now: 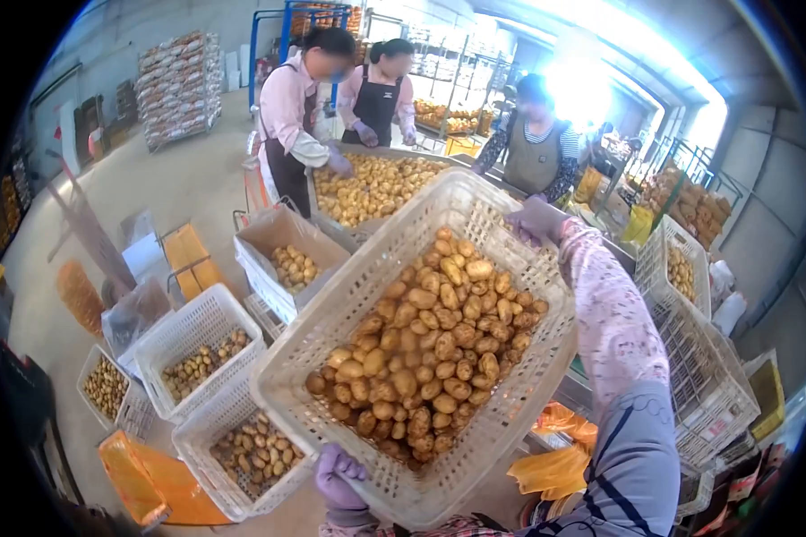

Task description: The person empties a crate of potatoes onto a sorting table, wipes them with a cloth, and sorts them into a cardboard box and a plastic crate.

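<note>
A large white plastic crate (282, 380) with perforated walls hangs tilted in front of me, partly filled with potatoes (421, 345). At its near left corner, my left hand (338, 474) in a purple glove closes around the rim. My right hand (539, 221), also gloved in purple, grips the rim at the far right corner, with that arm stretched out along the crate's right side. Beyond the crate, a sorting table heaped with potatoes (376, 183) is partly hidden behind the raised far end.
Several white crates of potatoes (208, 309) stand on the floor at left, beside orange mesh bags (152, 483). Stacked crates (703, 367) rise at right. Three people (282, 116) are around the table. A pallet of filled sacks (179, 89) stands farther back.
</note>
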Available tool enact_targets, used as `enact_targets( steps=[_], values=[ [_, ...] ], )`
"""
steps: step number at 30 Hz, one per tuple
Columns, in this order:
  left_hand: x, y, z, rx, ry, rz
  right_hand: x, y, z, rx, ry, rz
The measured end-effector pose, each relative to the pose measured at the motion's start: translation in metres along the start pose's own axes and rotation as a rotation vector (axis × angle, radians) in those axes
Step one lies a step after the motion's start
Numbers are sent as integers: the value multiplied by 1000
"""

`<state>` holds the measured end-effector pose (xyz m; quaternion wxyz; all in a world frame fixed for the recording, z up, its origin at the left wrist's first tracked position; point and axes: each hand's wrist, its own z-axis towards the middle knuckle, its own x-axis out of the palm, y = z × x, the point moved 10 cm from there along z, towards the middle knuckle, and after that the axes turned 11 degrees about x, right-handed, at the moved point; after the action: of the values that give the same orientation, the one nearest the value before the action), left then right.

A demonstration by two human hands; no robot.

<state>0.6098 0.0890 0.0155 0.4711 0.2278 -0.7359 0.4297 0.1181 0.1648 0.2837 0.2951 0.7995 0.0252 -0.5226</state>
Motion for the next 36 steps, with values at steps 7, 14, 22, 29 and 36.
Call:
enact_targets(
  steps=[7, 14, 22, 29, 36],
  values=[
    [112, -11, 37, -22, 106, 71, -56, -4, -10, -195, -556, -184],
    [295, 10, 33, -31, 512, -12, -20, -65, -273, -648, -984, 50],
    [405, 100, 0, -155, 869, -94, 186, -193, -234, -450, -792, 421],
    [500, 154, 5, 303, 1048, 292, 121, -207, -199, -710, -871, 586],
    [664, 218, 79, 1403, 1436, 1004, 6, -206, -182, -830, -1246, 795]
  ],
)
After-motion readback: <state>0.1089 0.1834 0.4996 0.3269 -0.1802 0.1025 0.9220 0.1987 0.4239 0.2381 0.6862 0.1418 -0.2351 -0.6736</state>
